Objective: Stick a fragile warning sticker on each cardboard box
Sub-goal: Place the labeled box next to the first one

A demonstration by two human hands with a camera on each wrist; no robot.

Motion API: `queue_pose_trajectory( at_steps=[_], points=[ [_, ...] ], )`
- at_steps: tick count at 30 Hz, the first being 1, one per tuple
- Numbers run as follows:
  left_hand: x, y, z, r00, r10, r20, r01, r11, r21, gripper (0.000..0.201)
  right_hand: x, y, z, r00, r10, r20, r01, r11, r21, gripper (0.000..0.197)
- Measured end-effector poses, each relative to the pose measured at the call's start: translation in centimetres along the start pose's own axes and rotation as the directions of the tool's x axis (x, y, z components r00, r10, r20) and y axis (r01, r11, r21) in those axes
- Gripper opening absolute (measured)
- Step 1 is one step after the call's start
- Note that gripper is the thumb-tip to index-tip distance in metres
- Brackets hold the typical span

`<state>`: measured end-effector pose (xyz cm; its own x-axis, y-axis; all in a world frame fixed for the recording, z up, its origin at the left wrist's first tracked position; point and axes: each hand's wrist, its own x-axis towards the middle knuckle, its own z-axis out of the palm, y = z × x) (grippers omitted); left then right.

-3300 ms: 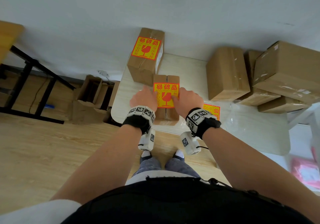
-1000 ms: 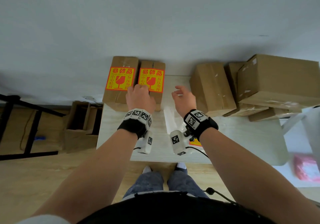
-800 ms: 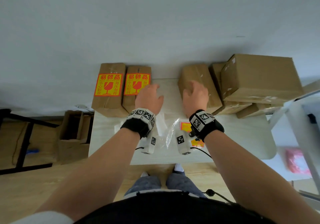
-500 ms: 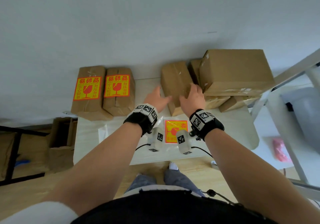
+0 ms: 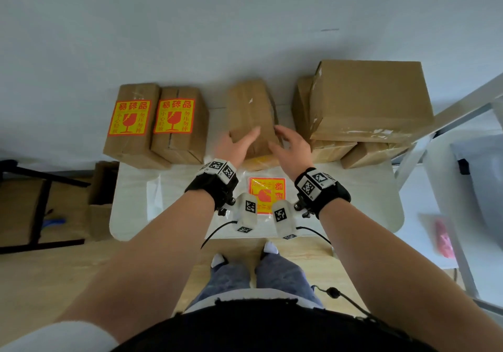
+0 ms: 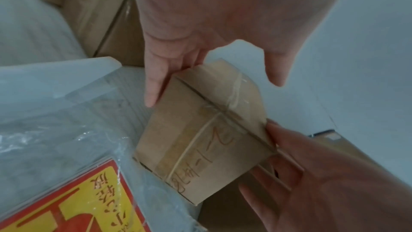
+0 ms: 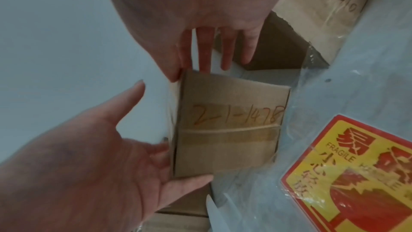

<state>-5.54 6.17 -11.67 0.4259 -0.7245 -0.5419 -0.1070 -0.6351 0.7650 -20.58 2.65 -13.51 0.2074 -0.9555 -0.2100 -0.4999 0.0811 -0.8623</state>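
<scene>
A plain cardboard box (image 5: 249, 112) with "2-1-1478" handwritten on its end (image 7: 227, 123) sits between my two hands at the middle of the white table (image 5: 136, 202). My left hand (image 5: 239, 145) presses straight fingers (image 6: 153, 84) against its left side, thumb spread over the top. Flat against the right side is my right hand (image 5: 285, 140), fingers (image 7: 205, 50) straight. Two boxes with red-and-yellow fragile stickers (image 5: 128, 119) (image 5: 174, 116) stand side by side at the left. A stack of spare stickers (image 5: 266, 192) in a clear bag lies in front of the box.
Several plain boxes (image 5: 367, 101) are piled at the table's right rear, close to the held box. Open cartons (image 5: 102, 188) stand on the floor left of the table. White furniture (image 5: 462, 174) stands to the right.
My left hand left the second stickered box, and both hands moved right to the plain box. They now hold it by its sides, a little apart from the pile.
</scene>
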Motion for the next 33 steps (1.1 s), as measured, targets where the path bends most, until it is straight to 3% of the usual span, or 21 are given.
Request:
queue_pose_trajectory(
  at_steps=[3,8,10,13,15,18,22,26,29,31,33],
  points=[
    [-1.3,0.3,-1.0,0.989,-0.123,-0.081,0.118,0.991,-0.067,0.149,-0.3,-0.6,0.5,0.99,-0.139,0.037,0.136,0.988,0.068,0.029],
    [-3.1,-0.6,-1.8,0.991,-0.109,-0.075,0.094,0.979,-0.182,0.133,-1.3,-2.2,1.2,0.966,-0.227,0.123,0.211,0.968,0.136,0.032],
    [-3.8,-0.9,-2.4,0.995,-0.087,-0.052,0.075,0.976,-0.205,0.129,-1.7,-2.5,1.3,0.976,-0.213,0.052,0.206,0.972,0.108,0.03],
    [-5.1,-1.2,-3.5,0.998,-0.061,0.0,0.058,0.951,-0.305,0.117,-2.4,-2.5,1.1,0.99,-0.132,-0.057,0.129,0.99,-0.054,0.051],
    [-6.3,-1.2,-4.5,1.0,-0.01,0.015,0.014,0.951,-0.309,0.113,-3.3,-2.7,1.1,0.991,-0.098,-0.086,0.1,0.995,0.011,0.062],
    [-7.1,-1.9,-6.1,1.0,-0.011,0.023,0.019,0.935,-0.354,0.112,-5.1,-3.6,1.8,0.996,-0.043,-0.073,0.054,0.986,0.16,0.063],
    [-8.0,-3.6,-8.0,0.999,-0.037,0.023,0.042,0.937,-0.348,0.11,-6.7,-4.0,3.8,0.995,-0.047,-0.089,0.061,0.987,0.151,0.063],
    [-8.7,-5.7,-10.2,0.998,-0.017,-0.057,0.002,0.968,-0.252,0.111,-8.0,-4.2,6.0,0.999,0.013,-0.044,-0.007,0.993,0.12,0.06],
    [-9.4,-6.8,-11.9,0.994,-0.007,-0.105,-0.015,0.977,-0.211,0.098,-9.6,-4.8,8.0,0.997,0.046,0.056,-0.052,0.993,0.11,0.054],
    [-9.6,-7.4,-13.1,0.992,-0.002,-0.123,-0.019,0.985,-0.169,0.104,-10.5,-5.0,9.7,0.989,0.058,0.137,-0.073,0.992,0.105,0.048],
    [-9.8,-8.1,-14.2,0.992,0.008,-0.126,-0.022,0.994,-0.106,0.107,-11.4,-4.8,11.1,0.98,0.028,0.195,-0.05,0.993,0.108,0.054]
  ],
)
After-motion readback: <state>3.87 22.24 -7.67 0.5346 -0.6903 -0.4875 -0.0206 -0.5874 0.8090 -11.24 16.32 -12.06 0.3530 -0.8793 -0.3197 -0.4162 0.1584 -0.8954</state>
